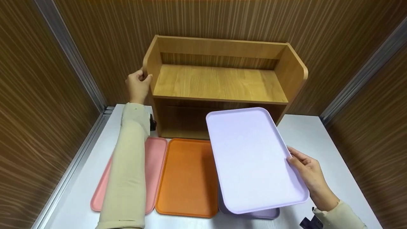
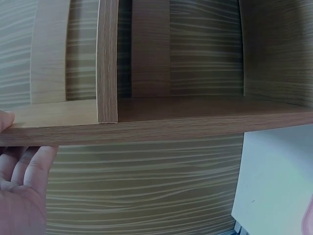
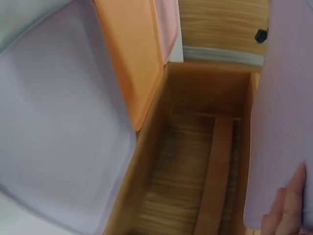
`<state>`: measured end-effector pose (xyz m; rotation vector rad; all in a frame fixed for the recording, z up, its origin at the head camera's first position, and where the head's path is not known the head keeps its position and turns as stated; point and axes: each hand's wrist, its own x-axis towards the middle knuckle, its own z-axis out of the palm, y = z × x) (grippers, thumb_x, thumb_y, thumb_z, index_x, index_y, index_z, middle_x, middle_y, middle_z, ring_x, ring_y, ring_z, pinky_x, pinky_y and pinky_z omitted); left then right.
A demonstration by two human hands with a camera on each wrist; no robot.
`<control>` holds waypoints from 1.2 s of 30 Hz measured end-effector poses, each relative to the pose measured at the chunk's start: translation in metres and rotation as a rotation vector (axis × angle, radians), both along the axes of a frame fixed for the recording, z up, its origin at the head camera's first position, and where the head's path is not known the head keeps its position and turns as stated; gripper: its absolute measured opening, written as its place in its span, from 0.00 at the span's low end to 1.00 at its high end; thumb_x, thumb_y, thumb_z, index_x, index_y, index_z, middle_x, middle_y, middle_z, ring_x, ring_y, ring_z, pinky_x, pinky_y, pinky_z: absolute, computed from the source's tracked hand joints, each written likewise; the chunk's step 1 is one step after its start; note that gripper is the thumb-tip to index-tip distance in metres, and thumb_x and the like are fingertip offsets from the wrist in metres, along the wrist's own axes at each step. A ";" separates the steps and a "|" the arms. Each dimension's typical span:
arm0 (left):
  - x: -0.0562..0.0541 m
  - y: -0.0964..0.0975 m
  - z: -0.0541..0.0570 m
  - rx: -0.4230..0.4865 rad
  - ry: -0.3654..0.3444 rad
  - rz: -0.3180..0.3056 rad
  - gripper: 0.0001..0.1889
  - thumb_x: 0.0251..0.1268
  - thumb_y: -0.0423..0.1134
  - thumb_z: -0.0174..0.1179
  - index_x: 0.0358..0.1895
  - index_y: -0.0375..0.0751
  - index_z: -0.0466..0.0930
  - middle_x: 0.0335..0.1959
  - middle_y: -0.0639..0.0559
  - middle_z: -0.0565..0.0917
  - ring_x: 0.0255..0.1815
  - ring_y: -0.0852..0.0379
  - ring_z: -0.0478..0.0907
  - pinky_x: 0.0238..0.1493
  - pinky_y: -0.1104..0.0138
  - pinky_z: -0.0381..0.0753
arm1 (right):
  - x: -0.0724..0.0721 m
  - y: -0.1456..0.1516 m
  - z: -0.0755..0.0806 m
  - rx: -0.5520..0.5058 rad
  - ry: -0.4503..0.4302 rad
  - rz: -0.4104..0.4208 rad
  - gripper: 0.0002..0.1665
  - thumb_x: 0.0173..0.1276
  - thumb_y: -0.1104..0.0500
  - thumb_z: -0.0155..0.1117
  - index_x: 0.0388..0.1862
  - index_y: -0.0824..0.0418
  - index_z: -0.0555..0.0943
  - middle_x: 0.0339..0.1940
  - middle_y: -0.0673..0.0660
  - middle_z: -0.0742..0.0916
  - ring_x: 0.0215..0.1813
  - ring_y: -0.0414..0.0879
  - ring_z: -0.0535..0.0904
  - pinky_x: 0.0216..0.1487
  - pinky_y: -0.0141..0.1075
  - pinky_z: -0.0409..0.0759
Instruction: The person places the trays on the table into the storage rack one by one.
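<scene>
My left hand [image 1: 138,86] grips the left side panel of a two-tier wooden shelf [image 1: 219,83]. In the left wrist view, the thumb lies over the panel's edge and the fingers [image 2: 36,169] pass beneath it. My right hand [image 1: 310,173] holds a pale lavender tray [image 1: 251,159] by its right rim, thumb on the upper face. That tray is raised and tilted before the shelf's lower tier. Under it lies a second, darker purple tray [image 1: 265,213], mostly hidden in the head view; the right wrist view shows more of this purple tray [image 3: 58,117].
An orange tray [image 1: 187,178] lies on the white table [image 1: 302,133] left of the purple one. Farther left is a pink tray [image 1: 154,168], partly covered by my left sleeve [image 1: 127,171]. Wood-grain walls [image 1: 375,95] with metal strips enclose the table on three sides.
</scene>
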<state>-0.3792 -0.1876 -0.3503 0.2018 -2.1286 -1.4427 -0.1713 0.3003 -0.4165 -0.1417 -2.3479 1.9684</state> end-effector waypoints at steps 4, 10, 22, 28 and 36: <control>0.000 0.000 0.000 -0.004 0.000 0.001 0.09 0.61 0.35 0.61 0.38 0.30 0.82 0.39 0.43 0.84 0.33 0.62 0.73 0.33 0.75 0.70 | 0.001 -0.009 0.014 -0.020 -0.001 -0.007 0.21 0.68 0.62 0.59 0.59 0.60 0.77 0.38 0.41 0.87 0.30 0.40 0.83 0.27 0.33 0.80; -0.001 0.001 0.000 -0.002 0.022 0.014 0.08 0.60 0.34 0.61 0.37 0.30 0.82 0.37 0.43 0.84 0.32 0.62 0.73 0.33 0.76 0.69 | -0.004 -0.024 0.037 -0.079 -0.013 -0.027 0.16 0.67 0.61 0.61 0.46 0.41 0.84 0.36 0.41 0.87 0.30 0.39 0.83 0.29 0.32 0.80; -0.005 0.009 0.001 0.041 0.021 -0.002 0.08 0.61 0.33 0.60 0.39 0.29 0.83 0.41 0.42 0.84 0.35 0.60 0.76 0.36 0.74 0.73 | -0.026 -0.048 0.067 -0.169 -0.083 -0.066 0.22 0.66 0.58 0.61 0.60 0.51 0.77 0.32 0.41 0.86 0.30 0.38 0.82 0.31 0.31 0.80; -0.005 0.010 0.002 0.036 0.003 0.015 0.10 0.62 0.34 0.60 0.43 0.32 0.84 0.44 0.43 0.84 0.40 0.57 0.78 0.40 0.72 0.75 | -0.043 -0.061 0.075 -0.218 -0.099 -0.072 0.31 0.66 0.59 0.60 0.68 0.61 0.67 0.34 0.42 0.86 0.31 0.38 0.82 0.33 0.31 0.80; -0.005 0.009 0.001 0.009 -0.012 0.042 0.09 0.62 0.35 0.60 0.41 0.32 0.83 0.41 0.44 0.85 0.36 0.60 0.76 0.37 0.74 0.72 | -0.064 -0.080 0.077 -0.302 -0.092 -0.060 0.30 0.68 0.61 0.57 0.68 0.61 0.67 0.37 0.46 0.85 0.35 0.39 0.82 0.37 0.31 0.80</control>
